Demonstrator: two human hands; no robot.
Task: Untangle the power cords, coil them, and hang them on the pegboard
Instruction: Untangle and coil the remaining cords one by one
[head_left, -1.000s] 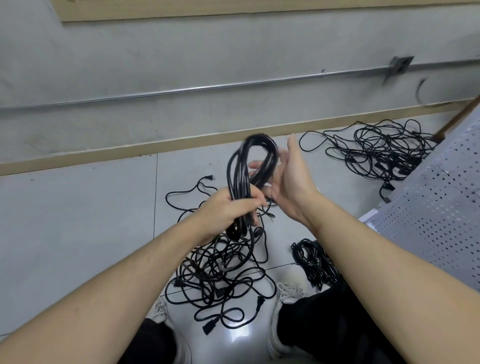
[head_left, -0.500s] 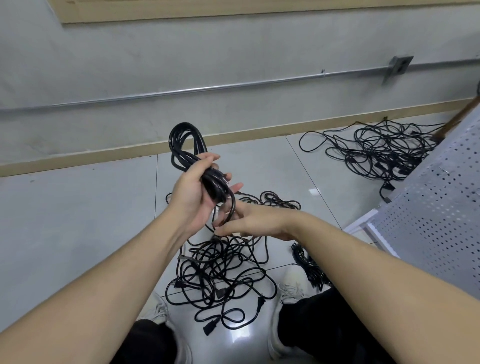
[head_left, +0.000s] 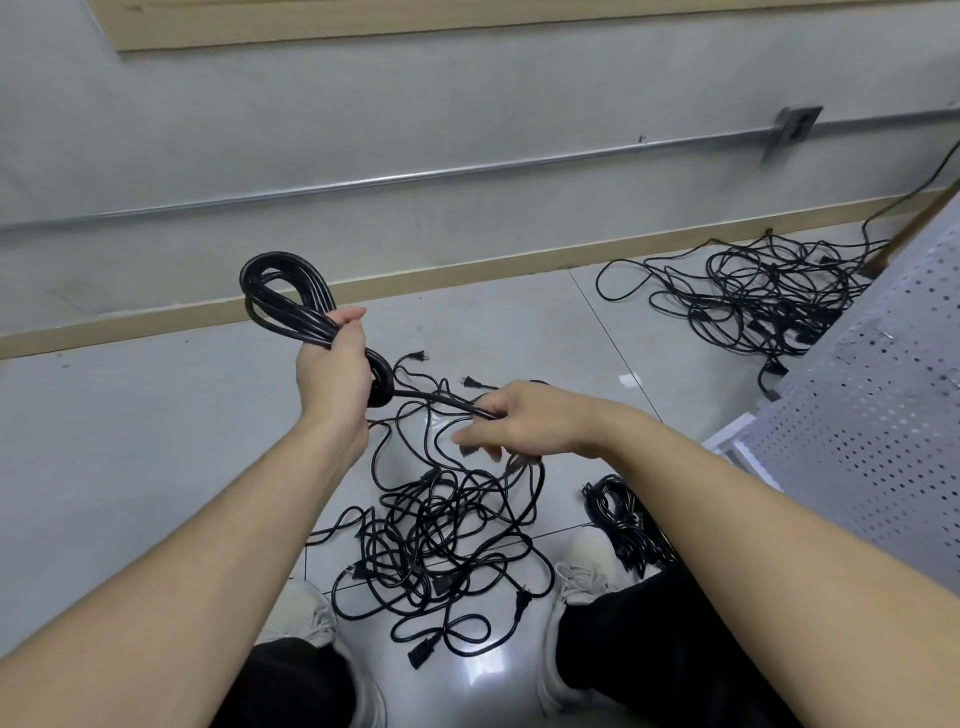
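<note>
The coiled cord (head_left: 284, 301), a black bundle of several loops, is held up above the floor, left of and higher than the loose tangle (head_left: 441, 525) that lies on the tiles between the person's shoes. The left hand (head_left: 332, 374) grips the coil around its middle, fingers curled tight over the strands and thumb pointing up, so that a long loop stands out above and to the left of the fist while a smaller wrapped knot of cord shows just below and to the right of it. The left forearm rises steeply from the lower left corner, wrist bent slightly back.

From that knot a single tail of the cord (head_left: 436, 399) runs taut and nearly level to the right, into the right hand (head_left: 514, 423). That hand is palm down, back toward the camera, fingers curled and pinching the tail near its end; the fingertips are blurred. The right forearm comes in from the lower right edge, well apart from the left one.

Right of the tangle, a second bundled cord (head_left: 623, 519) lies on the floor beside the right shoe (head_left: 582, 577). Farther right stands the perforated white pegboard (head_left: 872, 415), tilted, with another cord pile (head_left: 763, 301) beyond it near the wall.
</note>
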